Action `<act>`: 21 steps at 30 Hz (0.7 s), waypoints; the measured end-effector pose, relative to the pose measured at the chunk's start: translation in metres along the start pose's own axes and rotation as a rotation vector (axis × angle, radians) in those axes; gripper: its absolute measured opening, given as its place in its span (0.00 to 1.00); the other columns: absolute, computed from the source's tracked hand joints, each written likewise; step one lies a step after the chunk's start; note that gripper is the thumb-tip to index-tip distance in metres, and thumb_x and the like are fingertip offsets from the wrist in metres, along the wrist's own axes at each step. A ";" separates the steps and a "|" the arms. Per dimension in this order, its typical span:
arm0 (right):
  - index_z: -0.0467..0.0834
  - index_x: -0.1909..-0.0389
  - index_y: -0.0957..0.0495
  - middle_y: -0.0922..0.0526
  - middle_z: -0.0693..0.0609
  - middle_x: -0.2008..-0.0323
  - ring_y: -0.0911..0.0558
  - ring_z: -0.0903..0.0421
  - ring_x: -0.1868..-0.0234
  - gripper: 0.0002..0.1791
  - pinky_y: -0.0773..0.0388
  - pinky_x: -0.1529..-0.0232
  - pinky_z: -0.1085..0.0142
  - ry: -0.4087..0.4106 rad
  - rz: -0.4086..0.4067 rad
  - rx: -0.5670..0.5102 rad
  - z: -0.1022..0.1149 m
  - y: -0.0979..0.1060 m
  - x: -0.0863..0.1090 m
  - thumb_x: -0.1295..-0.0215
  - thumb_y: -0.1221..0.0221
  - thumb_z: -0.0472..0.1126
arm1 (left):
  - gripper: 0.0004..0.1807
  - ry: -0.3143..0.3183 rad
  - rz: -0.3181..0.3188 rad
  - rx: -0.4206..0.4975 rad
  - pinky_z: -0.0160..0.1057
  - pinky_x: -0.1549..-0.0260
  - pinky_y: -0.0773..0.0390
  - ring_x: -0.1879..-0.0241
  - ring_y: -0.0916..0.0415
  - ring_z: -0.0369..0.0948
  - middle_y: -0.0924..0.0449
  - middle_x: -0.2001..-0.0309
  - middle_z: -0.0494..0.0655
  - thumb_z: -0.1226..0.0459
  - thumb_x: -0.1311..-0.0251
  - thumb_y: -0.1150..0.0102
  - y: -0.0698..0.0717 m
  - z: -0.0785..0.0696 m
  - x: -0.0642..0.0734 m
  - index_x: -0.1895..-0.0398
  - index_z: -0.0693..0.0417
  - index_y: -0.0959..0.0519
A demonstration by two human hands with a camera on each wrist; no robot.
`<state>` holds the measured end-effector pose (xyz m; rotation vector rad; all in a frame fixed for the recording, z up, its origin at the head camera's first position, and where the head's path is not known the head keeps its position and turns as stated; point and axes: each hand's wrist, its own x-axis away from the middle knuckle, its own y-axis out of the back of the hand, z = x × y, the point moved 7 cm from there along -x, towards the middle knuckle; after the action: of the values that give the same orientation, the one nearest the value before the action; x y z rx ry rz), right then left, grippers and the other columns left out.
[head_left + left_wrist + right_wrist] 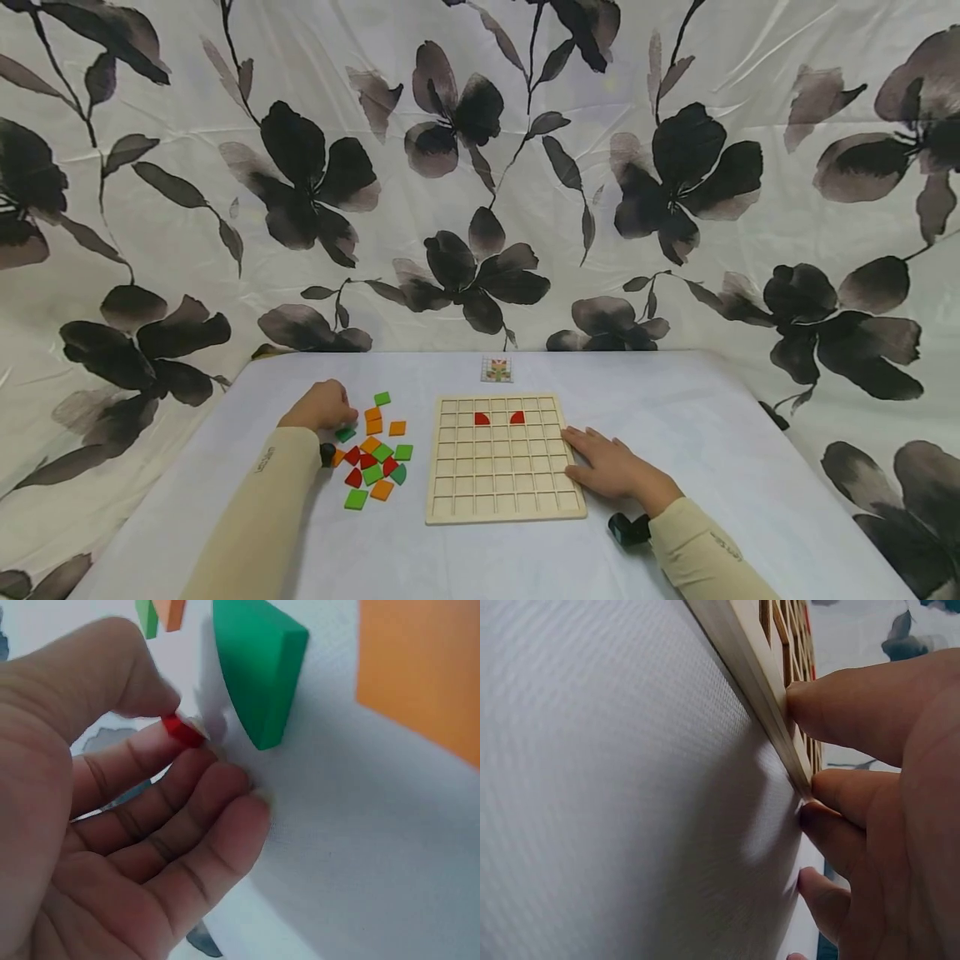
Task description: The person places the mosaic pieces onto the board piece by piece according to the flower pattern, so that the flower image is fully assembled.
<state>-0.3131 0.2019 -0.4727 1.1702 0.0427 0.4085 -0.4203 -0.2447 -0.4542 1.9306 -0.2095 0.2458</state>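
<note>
Between thumb and index finger my left hand (321, 406) pinches a small red piece (184, 731), just above the cloth at the left of the table. Beside it lies a dark green piece (262, 671) with a curved edge. My right hand (618, 467) rests at the right edge of a wooden grid board (506, 522), its fingers fairly straight and touching the rim. Two red quarter-round pieces, a left one (482, 419) and a right one (517, 417), sit in cells of the board's second row.
Left of the board, loose pieces lie scattered, among them an orange square (382, 490), a light green square (356, 499) and a red quarter-round (353, 477). A small patterned card (497, 370) lies behind the board. White cloth covers the table (660, 392).
</note>
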 end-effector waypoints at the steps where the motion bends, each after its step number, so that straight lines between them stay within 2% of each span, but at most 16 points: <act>1: 0.44 0.27 0.41 0.40 0.47 0.27 0.45 0.40 0.25 0.34 0.51 0.32 0.35 0.002 -0.001 0.000 0.000 0.000 0.000 0.31 0.47 0.51 | 0.14 -0.003 -0.006 -0.006 0.39 0.68 0.26 0.69 0.28 0.45 0.23 0.71 0.51 0.59 0.43 0.39 0.001 -0.001 0.000 0.64 0.64 0.21; 6: 0.45 0.27 0.42 0.40 0.47 0.26 0.45 0.40 0.25 0.34 0.51 0.32 0.35 0.004 -0.004 0.007 -0.002 -0.001 -0.001 0.31 0.47 0.51 | 0.11 -0.021 -0.031 0.022 0.37 0.71 0.26 0.71 0.28 0.44 0.23 0.72 0.51 0.62 0.42 0.41 0.003 -0.002 0.000 0.63 0.63 0.20; 10: 0.45 0.27 0.42 0.40 0.47 0.26 0.45 0.40 0.25 0.35 0.51 0.32 0.35 -0.005 -0.005 0.010 -0.002 -0.001 -0.001 0.31 0.48 0.51 | 0.12 -0.057 -0.029 0.166 0.36 0.70 0.24 0.70 0.26 0.43 0.23 0.68 0.51 0.65 0.42 0.41 -0.001 -0.012 0.000 0.56 0.61 0.23; 13: 0.45 0.27 0.42 0.40 0.48 0.26 0.45 0.40 0.25 0.34 0.51 0.32 0.35 -0.009 -0.010 0.006 -0.003 -0.001 -0.001 0.31 0.47 0.51 | 0.15 -0.115 -0.028 0.254 0.36 0.68 0.22 0.69 0.25 0.43 0.22 0.64 0.52 0.66 0.40 0.42 -0.006 -0.031 0.001 0.51 0.59 0.24; 19: 0.45 0.27 0.42 0.40 0.48 0.26 0.46 0.40 0.25 0.34 0.51 0.32 0.35 0.001 -0.007 0.006 -0.002 -0.001 -0.001 0.30 0.48 0.51 | 0.13 -0.290 -0.060 0.274 0.37 0.66 0.22 0.68 0.25 0.41 0.20 0.59 0.51 0.64 0.32 0.47 -0.017 -0.082 0.003 0.48 0.55 0.20; 21: 0.45 0.27 0.42 0.40 0.48 0.26 0.45 0.40 0.25 0.34 0.51 0.32 0.34 0.002 -0.008 0.005 -0.001 -0.001 -0.001 0.30 0.48 0.51 | 0.13 -0.323 -0.064 0.318 0.37 0.65 0.21 0.66 0.23 0.40 0.19 0.59 0.50 0.64 0.31 0.47 -0.024 -0.098 0.002 0.48 0.55 0.19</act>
<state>-0.3142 0.2025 -0.4745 1.1745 0.0507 0.4027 -0.4187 -0.1451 -0.4402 2.2841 -0.3373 -0.0842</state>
